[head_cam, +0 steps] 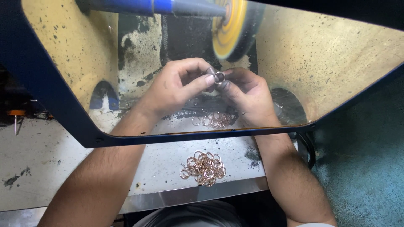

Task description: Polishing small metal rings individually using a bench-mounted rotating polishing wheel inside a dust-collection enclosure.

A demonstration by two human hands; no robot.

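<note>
Behind the blue-framed guard of a polishing machine, both hands meet just below the yellow buffing wheel. Left hand and right hand share one small metal ring, pinched between the thumb and fingertips of each, so the fingers of both are closed narrowly on it. The fingertips look darkened with grime. The ring sits upright enough that its hole shows, and it is near the lower edge of the wheel; whether it touches the wheel I cannot tell.

Under the hands, inside the guard, a small cluster of coppery rings lies on the dirty machine bed (partly hidden by the right wrist). Outside the guard, on the pale metal bench between the two forearms, rests a larger heap of pinkish-gold rings, loosely tangled and close to the bench's front edge. The wheel is mounted on a blue and grey spindle running in from the left at the top. Yellowish, speckled inner walls surround the wheel, with a dark round opening beside the right hand.
</note>
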